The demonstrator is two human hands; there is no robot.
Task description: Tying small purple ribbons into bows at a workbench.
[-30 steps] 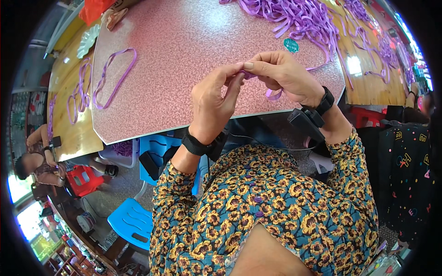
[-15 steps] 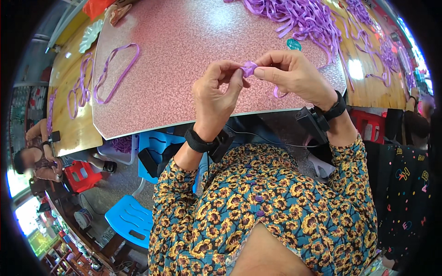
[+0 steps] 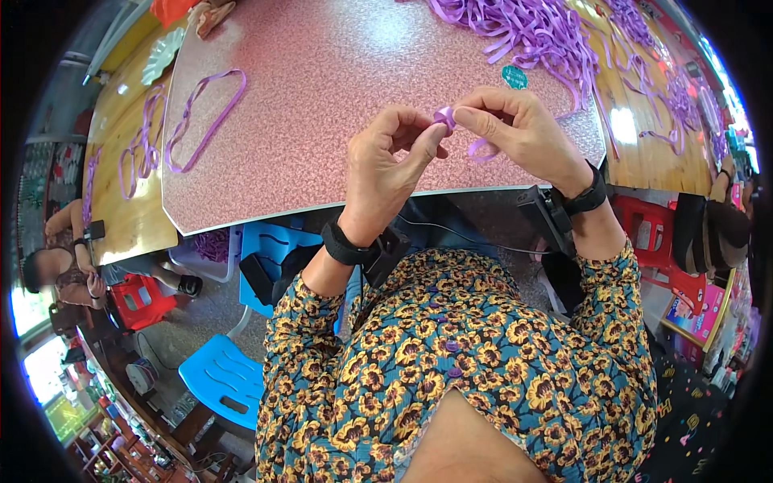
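Between my two hands is a purple ribbon (image 3: 444,119), bunched into a small loop or knot above the near edge of the pink speckled table (image 3: 322,145). My left hand (image 3: 386,165) pinches its left side between thumb and fingertips. On the other side, my right hand (image 3: 515,133) grips it with thumb and forefinger. A short loop of the same ribbon hangs under the right fingers. Exactly how the ribbon is folded is hidden by my fingertips. Black bands with small devices sit on both wrists.
A large heap of purple ribbon (image 3: 523,32) lies at the far right, beside a round green tag (image 3: 514,77). One ribbon loop (image 3: 229,105) rests on the table's left. Blue chairs (image 3: 225,378) stand at lower left. Other people sit at both sides near red stools (image 3: 143,302).
Both hands have shifted slightly right with the ribbon, whose bunched part has turned a little. At the far right, a dark patterned cloth has moved down, uncovering a red stool and a pink box.
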